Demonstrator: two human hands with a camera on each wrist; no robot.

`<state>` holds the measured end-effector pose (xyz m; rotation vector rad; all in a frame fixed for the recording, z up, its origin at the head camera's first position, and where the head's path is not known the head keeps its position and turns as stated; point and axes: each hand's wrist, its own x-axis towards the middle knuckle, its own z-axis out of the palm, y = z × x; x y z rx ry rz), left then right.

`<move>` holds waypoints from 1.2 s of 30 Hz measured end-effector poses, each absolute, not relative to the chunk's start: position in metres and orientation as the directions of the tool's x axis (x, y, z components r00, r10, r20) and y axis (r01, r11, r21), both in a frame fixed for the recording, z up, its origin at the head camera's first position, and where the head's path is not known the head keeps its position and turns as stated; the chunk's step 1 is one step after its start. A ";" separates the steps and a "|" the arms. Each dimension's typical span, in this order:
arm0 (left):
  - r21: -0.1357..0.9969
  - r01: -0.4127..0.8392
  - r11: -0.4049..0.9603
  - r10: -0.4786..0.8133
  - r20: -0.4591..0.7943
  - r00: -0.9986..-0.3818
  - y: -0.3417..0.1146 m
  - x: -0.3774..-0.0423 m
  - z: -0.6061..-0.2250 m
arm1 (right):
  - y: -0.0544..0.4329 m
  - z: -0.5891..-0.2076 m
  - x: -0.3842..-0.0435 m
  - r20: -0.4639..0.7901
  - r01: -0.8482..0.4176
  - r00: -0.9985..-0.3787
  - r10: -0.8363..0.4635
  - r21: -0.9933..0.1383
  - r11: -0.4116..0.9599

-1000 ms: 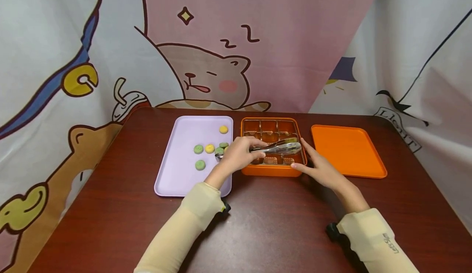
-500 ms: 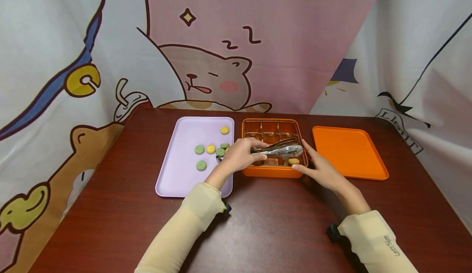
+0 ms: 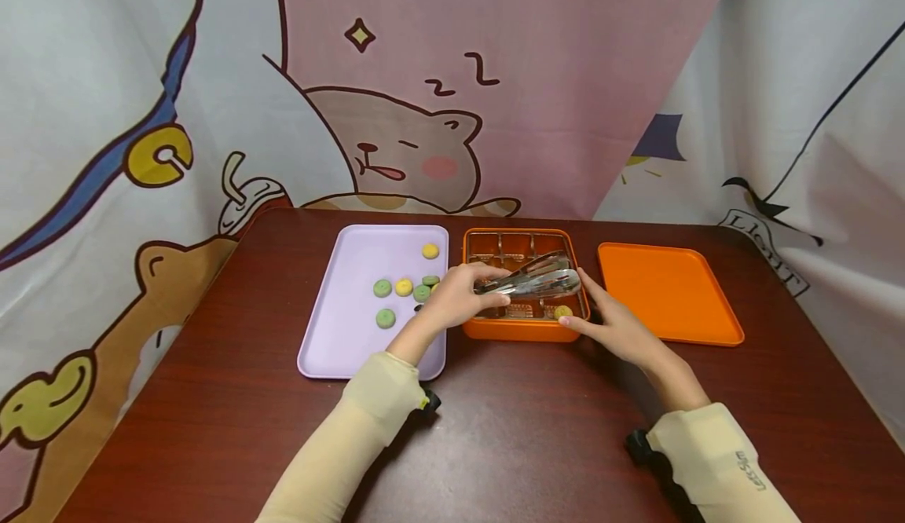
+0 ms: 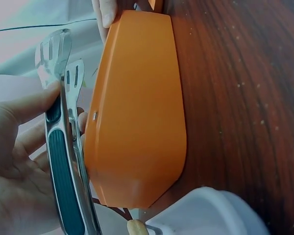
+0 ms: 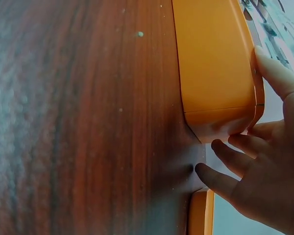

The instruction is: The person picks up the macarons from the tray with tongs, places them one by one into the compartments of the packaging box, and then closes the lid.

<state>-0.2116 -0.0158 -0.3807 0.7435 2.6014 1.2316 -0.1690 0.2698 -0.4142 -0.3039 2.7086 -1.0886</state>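
Observation:
In my left hand (image 3: pixel 459 301) I hold metal tongs (image 3: pixel 543 282) with dark grip inlays, above an orange box (image 3: pixel 519 330). The tongs' arms stand apart with nothing seen between their tips. A clear divided insert (image 3: pixel 519 310) lines the box. One yellow round biscuit (image 3: pixel 562 312) lies in its front right compartment. My right hand (image 3: pixel 621 328) touches the box's front right corner, thumb on the front rim and fingers spread along the right side. Left of the box, a lilac tray (image 3: pixel 335 346) bears several green biscuits (image 3: pixel 385 318) and yellow biscuits (image 3: pixel 404 287), some partly behind my left hand.
To the right of the box lies a flat orange lid or tray (image 3: pixel 670 291). Everything stands on a dark red-brown wooden table (image 3: pixel 537 429). Behind the table hangs a cartoon-printed curtain (image 3: pixel 551 75).
A yellow biscuit has come into view in the front right compartment. The tongs' arms have spread apart and their tips have risen slightly. My right hand has stayed at the box corner.

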 end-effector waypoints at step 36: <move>0.831 0.356 0.427 0.442 0.151 -0.884 -0.067 -0.194 -0.366 | 0.269 -0.413 -0.169 -0.118 -0.107 -0.954 -0.276 -0.724 0.681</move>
